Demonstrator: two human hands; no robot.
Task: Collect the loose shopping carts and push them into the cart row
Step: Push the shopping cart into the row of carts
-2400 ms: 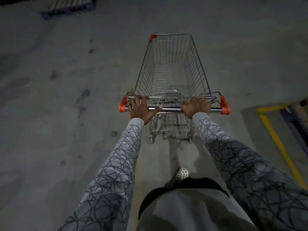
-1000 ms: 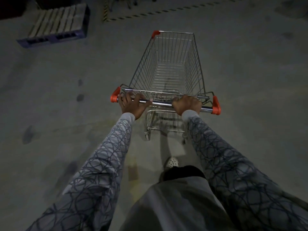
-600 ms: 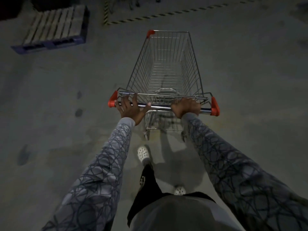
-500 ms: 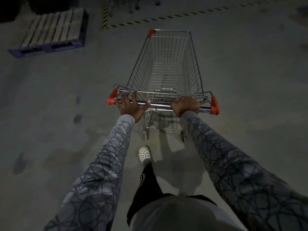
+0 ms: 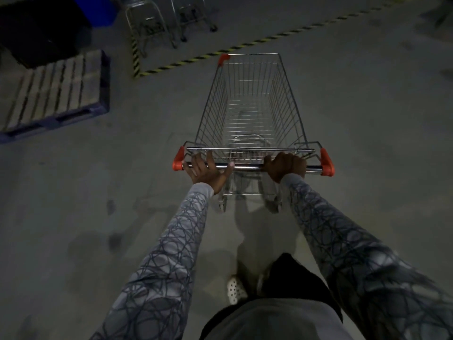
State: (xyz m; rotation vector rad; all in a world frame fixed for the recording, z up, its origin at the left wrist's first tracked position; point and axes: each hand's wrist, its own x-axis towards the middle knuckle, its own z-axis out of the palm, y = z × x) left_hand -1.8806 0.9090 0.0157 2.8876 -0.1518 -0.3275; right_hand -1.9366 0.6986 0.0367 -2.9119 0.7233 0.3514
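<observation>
Cart look: a shopping cart (image 5: 250, 114) of bright wire is seen, its basket narrowing toward the far end. A chromed handle bar (image 5: 247, 166) is closed at both ends by red caps (image 5: 178, 159), and a red corner guard (image 5: 223, 58) is fitted at the far left corner.
Cart place: it is stood on the concrete floor (image 5: 367, 119) at 12 o'clock from the person, nose turned to 12 o'clock, near a black-and-yellow striped tape line (image 5: 193, 59).
Left hand: the left hand (image 5: 206, 169) is laid on the bar near its left end. The fingers are stretched nearly straight across it and the thumb is spread along it, so the bar is pressed rather than clasped.
Right hand: the right hand (image 5: 285, 166) is wrapped round the bar near its right end, fingers curled over it.
Cart row: beyond the tape, at 11 o'clock, parked carts (image 5: 149, 23) are shown only by their lower frames, cut off by the top edge.
Counts: one cart held; two parked carts made out; two red caps and one corner guard; one wooden pallet (image 5: 54, 92) at 10 o'clock; one blue bin (image 5: 98, 8) at 11 o'clock; one white perforated shoe (image 5: 235, 289) at 6 o'clock; two patterned sleeves (image 5: 176, 241).
</observation>
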